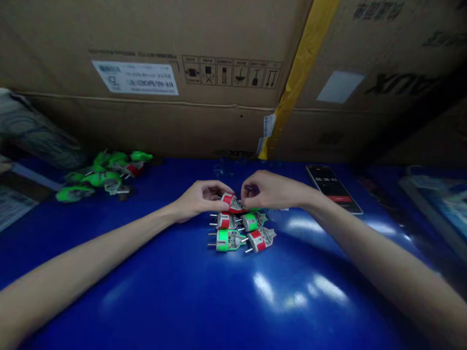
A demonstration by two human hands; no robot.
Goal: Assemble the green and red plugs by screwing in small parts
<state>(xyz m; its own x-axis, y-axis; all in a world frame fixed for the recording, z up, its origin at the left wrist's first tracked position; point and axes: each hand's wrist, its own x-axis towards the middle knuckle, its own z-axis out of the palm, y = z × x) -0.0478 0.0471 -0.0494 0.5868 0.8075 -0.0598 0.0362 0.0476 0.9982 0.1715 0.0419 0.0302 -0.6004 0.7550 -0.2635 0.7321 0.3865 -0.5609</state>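
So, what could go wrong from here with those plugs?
The left hand holds a red plug close to other plugs, so it might nudge them. The lower-left green plug has its insides exposed, so small parts could perhaps slip out. The right forearm might bump the phone beside it.

The blue surface lies open before the plugs; behind, boxes block the way, a phone to the right.

Carton cut off above; dark item in right hand blurred.
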